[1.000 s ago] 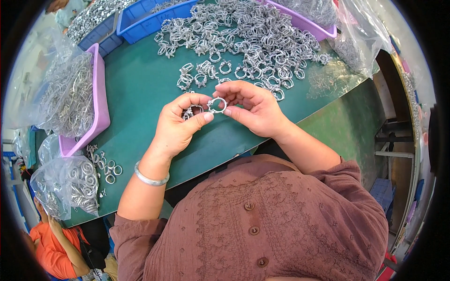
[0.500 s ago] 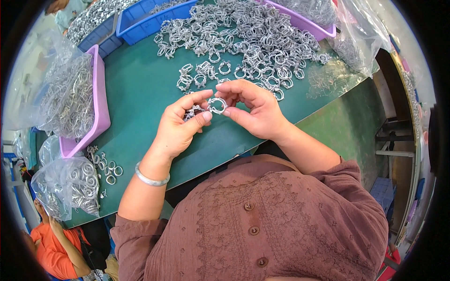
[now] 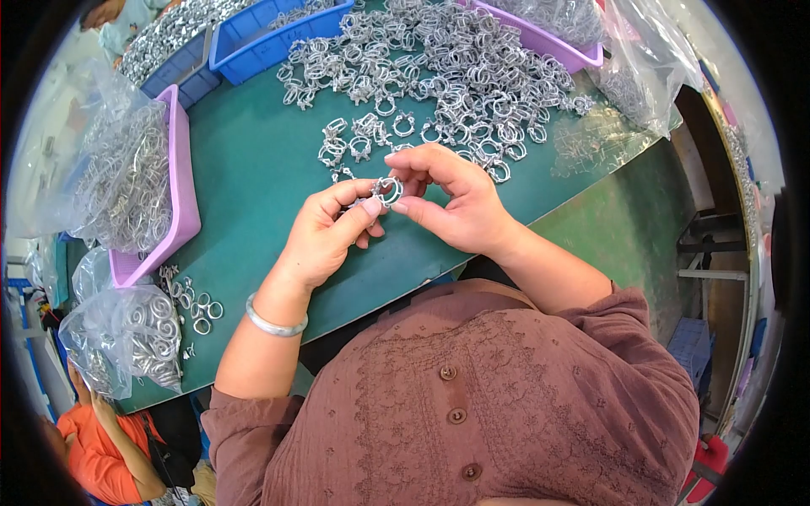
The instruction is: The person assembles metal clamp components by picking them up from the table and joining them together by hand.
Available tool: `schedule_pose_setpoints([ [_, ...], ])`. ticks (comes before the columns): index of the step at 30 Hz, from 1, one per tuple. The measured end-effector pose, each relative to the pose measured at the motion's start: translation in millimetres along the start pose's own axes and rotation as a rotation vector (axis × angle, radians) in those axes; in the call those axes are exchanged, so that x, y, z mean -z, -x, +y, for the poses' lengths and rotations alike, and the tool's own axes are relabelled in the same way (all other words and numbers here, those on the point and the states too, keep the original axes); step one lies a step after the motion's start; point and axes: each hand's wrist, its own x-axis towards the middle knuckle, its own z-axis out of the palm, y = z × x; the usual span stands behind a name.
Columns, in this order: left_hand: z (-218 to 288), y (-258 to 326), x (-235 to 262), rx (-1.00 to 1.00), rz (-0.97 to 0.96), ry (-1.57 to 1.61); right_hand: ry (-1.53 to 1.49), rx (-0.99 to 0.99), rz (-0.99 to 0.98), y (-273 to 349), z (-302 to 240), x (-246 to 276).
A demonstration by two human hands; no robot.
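Note:
A silver metal ring (image 3: 388,191) with small fittings on its rim is held up between my two hands, over the near part of the green table (image 3: 253,160). My left hand (image 3: 331,221) pinches its left side between thumb and index finger. From the other side, the thumb of my right hand (image 3: 451,198) meets the ring's lower right, with the index finger arched above and the other fingers curled behind. Just beyond my left fingers lie small metal pieces (image 3: 342,174). A few loose rings (image 3: 359,135) lie past my hands, at the near edge of a large heap of rings (image 3: 456,67).
A pink tray (image 3: 181,185) with bagged metal parts stands at left, and a bag of spiral pieces (image 3: 152,329) lies nearer. Loose rings (image 3: 202,310) are beside it. Blue bins (image 3: 240,55) and another pink tray (image 3: 574,57) line the back. A person in orange (image 3: 101,455) is at lower left.
My left index finger and thumb have closed onto the ring, which has shifted slightly left. Pieces that showed between those fingers are no longer seen there; small pieces now show on the table beyond them.

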Motion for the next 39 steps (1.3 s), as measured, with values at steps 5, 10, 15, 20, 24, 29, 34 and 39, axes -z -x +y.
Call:
schedule_pose_setpoints([
  [5, -3, 0, 2, 0.006, 0.006, 0.02, 0.017, -0.01, -0.008, 0, -4, -2],
  [10, -4, -2, 3, 0.012, -0.006, 0.07, 0.038, 0.006, -0.004, -1, -4, -3],
  [15, -6, -4, 9, 0.06, -0.046, 0.229, 0.032, 0.024, -0.008, -5, -3, -3],
  [20, 1, -5, 12, 0.056, -0.017, 0.547, 0.073, 0.008, -0.017, -6, -2, -1],
  [24, 21, -4, 19, 0.029, 0.027, 0.853, 0.057, -0.013, -0.01, 3, 5, 0],
  [29, 57, 6, 54, -0.215, 0.181, 0.611, 0.041, 0.015, -0.044, 6, 4, -3],
  [34, 160, 23, 86, -0.705, 0.53, 0.016, 0.063, -0.002, -0.062, 5, 5, 0],
  [39, 241, 53, 133, -1.102, 1.254, -1.445, 0.094, 0.006, -0.066, 4, 6, 2],
])
